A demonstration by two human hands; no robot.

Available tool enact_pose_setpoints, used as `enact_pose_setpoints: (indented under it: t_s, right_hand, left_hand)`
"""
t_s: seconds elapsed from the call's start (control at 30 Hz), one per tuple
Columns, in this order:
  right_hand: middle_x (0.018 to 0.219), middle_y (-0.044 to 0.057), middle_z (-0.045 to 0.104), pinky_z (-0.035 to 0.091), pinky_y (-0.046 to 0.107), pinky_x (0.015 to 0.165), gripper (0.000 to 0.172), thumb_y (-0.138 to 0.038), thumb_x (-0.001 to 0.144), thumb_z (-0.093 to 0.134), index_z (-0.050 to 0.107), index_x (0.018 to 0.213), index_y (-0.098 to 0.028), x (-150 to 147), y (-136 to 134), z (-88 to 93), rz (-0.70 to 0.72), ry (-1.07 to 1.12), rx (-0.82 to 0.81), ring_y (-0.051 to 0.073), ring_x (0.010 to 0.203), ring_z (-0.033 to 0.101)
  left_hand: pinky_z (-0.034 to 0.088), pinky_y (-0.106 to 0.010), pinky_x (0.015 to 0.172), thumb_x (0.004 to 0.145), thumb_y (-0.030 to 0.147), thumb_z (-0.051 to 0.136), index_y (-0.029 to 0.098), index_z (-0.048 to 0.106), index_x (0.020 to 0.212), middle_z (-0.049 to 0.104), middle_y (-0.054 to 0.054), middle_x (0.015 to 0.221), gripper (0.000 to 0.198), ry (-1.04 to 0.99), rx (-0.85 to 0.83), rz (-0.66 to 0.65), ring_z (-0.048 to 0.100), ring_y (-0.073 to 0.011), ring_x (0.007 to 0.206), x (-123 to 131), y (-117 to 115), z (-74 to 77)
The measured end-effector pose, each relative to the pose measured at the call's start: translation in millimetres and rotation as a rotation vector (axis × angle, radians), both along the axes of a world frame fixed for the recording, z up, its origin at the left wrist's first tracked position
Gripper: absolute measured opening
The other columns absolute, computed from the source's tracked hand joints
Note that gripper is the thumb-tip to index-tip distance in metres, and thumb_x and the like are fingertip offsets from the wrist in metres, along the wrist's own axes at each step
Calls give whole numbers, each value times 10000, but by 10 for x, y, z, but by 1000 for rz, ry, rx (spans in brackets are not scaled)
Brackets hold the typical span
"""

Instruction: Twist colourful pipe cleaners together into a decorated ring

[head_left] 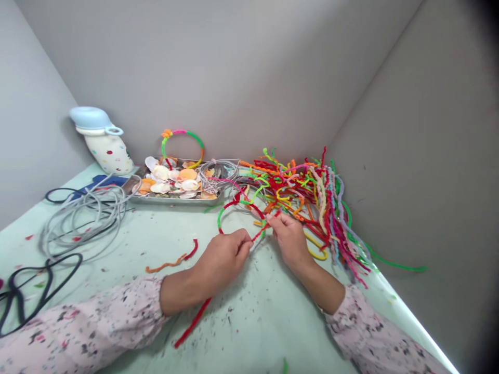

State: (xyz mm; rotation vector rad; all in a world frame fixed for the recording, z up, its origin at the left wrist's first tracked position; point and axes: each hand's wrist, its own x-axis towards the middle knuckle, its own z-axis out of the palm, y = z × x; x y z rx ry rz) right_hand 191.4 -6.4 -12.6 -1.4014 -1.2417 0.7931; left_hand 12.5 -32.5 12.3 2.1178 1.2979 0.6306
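Floral sleeves [105,327], hands [222,257] pinching fuzzy strand [260,233]

Red strand [258,235], red-and-green ring [219,219], multicoloured fuzzy stems [290,188] far right, white bottle [107,151] far left with coloured motifs, pale-blue lid [89,118], orange-and-white shells [188,175], pink floral sleeves [120,309], pale-green table [261,317]

Left sleeve [105,324], lower left: pale pink, is printed with dark and red flecks
Right sleeve [376,330], lower right: is printed alike
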Motion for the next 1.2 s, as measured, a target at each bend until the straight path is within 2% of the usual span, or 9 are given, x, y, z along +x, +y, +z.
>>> enact_pose_setpoints:
  t_s: [0.13, 0.23, 0.3, 0.4, 0.5, 0.77, 1.03, 1.1, 1.2]
  right_hand:
    - [506, -75, 309, 228, 243, 477, 390, -421, 787, 592, 372, 554, -200, 6, 39, -62, 6, 99, -59, 86, 491, 278]
    - [502, -75, 336, 221, 238, 459, 379, -423, 782, 607, 399, 562, -196, 9, 63, -83, 97, 223, -87, 79, 471, 286]
    - [509, -71, 373, 222, 229, 451, 342, -422, 783, 618, 464, 590, -186, 17, 73, -74, 194, 312, -97, 72, 463, 308]
    - [575, -56, 449, 237, 208, 448, 227, -398, 786, 630, 625, 799, -171, 42, 82, -40, 304, 472, -93, 61, 485, 370]
    - [668, -33, 521, 275, 194, 445, 284, -382, 776, 640, 667, 969, -175, 80, 97, -9, 326, 636, -86, 51, 500, 411]
    - [639, -25, 539, 319, 162, 433, 190, -302, 763, 668, 700, 895, -168, 148, 145, -24, 280, 674, -9, 38, 494, 421]
    - [570, -46, 485, 286, 172, 416, 158, -308, 694, 708, 628, 697, -172, 111, 147, -8, 115, 630, 42, 52, 494, 392]
    - [544, -55, 455, 276, 184, 423, 180, -303, 706, 687, 580, 640, -174, 100, 138, -10, 71, 585, 57, 56, 488, 375]
    - [517, -62, 409, 263, 208, 430, 226, -290, 722, 648, 511, 578, -183, 81, 119, -10, 6, 481, 59, 68, 482, 347]
  left_hand:
    - [227, -258, 522, 907, 272, 360, 186, 559, 861, 574, -28, 627, 221, 262, 164, -62, 478, -143, 527, -18, -45, -11]
    - [253, -253, 532, 902, 275, 370, 186, 561, 860, 575, -27, 635, 215, 197, 124, -48, 485, -143, 545, -10, -27, -18]
    - [294, -235, 538, 893, 297, 392, 187, 561, 823, 556, -4, 616, 213, 0, 6, -7, 475, -127, 545, 1, 15, -15]
    - [299, -202, 466, 863, 340, 433, 177, 540, 755, 459, 47, 489, 222, -329, -333, 12, 386, -87, 432, 16, 92, -4]
    - [235, -186, 374, 820, 355, 481, 172, 561, 805, 422, 76, 451, 200, -497, -607, 14, 293, -61, 348, 14, 143, 0]
    - [183, -170, 326, 767, 310, 541, 147, 610, 852, 408, 78, 454, 196, -689, -802, -56, 255, -35, 322, -19, 166, -102]
    - [192, -177, 354, 792, 326, 508, 156, 593, 861, 400, 80, 457, 202, -612, -729, -42, 252, -47, 339, -8, 153, -56]
    - [212, -183, 377, 813, 349, 487, 167, 574, 834, 412, 74, 463, 202, -508, -634, -20, 276, -58, 359, 4, 128, -24]
    - [267, -198, 455, 853, 343, 437, 180, 549, 761, 454, 48, 500, 218, -312, -347, -9, 360, -81, 434, 12, 58, 16]
